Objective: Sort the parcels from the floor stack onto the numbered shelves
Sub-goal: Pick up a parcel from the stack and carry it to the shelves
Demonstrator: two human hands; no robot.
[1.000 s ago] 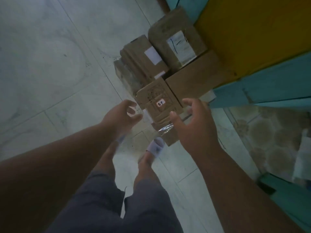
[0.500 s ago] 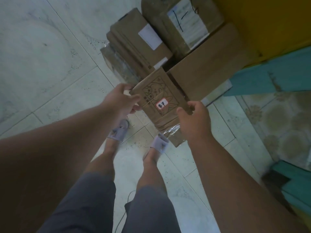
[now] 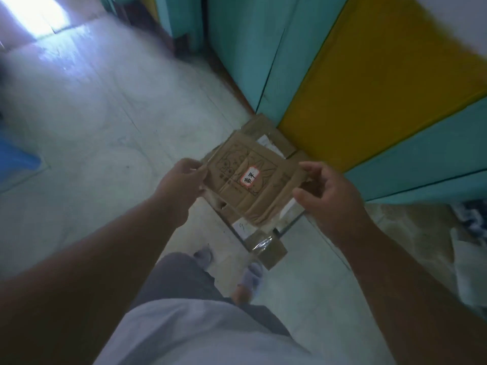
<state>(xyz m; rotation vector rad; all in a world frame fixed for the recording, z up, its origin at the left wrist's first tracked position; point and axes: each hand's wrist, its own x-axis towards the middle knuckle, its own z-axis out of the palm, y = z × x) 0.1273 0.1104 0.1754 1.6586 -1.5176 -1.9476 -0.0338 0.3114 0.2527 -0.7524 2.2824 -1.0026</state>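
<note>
Both hands [image 3: 181, 180] hold rabbit-printed parcel [image 3: 250, 180], white handwritten label [image 3: 249, 178].

The person's arms are bare to the edge of the view, with no sleeves, watch or rings showing. A pale grey-white shirt [image 3: 200, 335] hangs over dark grey shorts [image 3: 184, 283]. Pale lilac slippers [image 3: 251, 276], open at the toes, cover both feet.

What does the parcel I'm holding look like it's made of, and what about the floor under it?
The parcel looks like plain brown corrugated cardboard, matte, with a printed line drawing and a small white sticker; its creased, slightly crushed near edge suggests thin board. The floor appears to be pale polished stone or tile: it shows straight joint lines and a soft sheen from the light, though blur leaves the exact kind open.
</note>
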